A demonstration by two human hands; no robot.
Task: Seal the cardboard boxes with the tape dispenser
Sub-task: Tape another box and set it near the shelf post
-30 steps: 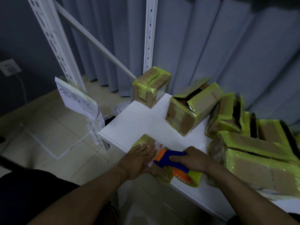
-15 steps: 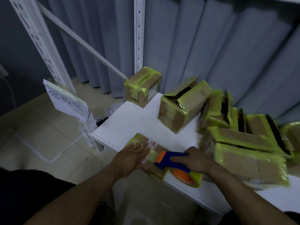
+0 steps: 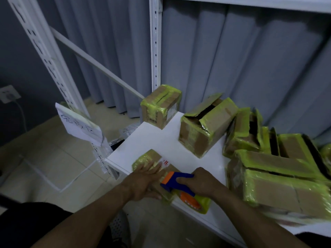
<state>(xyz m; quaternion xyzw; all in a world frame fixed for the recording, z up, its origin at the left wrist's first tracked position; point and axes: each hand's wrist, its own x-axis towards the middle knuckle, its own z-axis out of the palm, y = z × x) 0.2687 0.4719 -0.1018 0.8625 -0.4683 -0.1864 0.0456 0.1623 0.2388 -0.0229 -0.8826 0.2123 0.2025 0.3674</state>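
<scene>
A flat cardboard box wrapped in yellow-green tape lies at the front left corner of the white shelf board. My left hand lies flat on top of it with straight fingers. My right hand grips the blue and orange tape dispenser, whose yellow-green tape roll sits at the box's near end by the shelf's front edge.
Several taped boxes fill the shelf: a small one at the back left, one with open flaps in the middle, a pile on the right. White rack posts stand behind. A paper sign hangs at the left.
Both hands stay on the flat box, the dispenser still at its near end. The view has shifted slightly, with the head turning between frames.
</scene>
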